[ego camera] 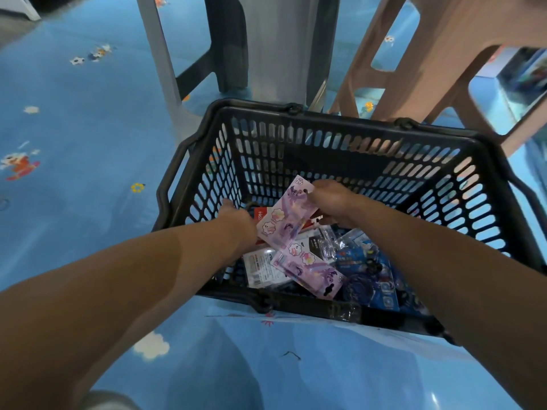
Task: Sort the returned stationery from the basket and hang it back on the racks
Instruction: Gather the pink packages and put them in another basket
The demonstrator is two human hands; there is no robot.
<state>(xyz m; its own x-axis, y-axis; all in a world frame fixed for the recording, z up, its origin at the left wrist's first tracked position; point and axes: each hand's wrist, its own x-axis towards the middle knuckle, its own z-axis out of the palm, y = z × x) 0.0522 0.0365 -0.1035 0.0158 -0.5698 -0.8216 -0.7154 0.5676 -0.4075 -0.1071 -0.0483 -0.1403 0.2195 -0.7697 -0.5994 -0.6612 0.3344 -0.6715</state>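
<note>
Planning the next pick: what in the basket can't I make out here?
In the head view:
Left hand: fingers hidden behind its wrist and the pink cartoon card pack.
Red card pack: mostly under that pink pack.
Blue blister pack: partly under the right forearm.
Racks: outside the frame.

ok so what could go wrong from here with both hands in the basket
1. The right hand pinches the upper pink pack by one end only, so it may slip back into the basket.
2. A matching second pink pack lies below among overlapping packs and could be missed or dragged along.
3. The left hand reaches in beside a red pack with its fingers hidden, so it might snag something.
</note>
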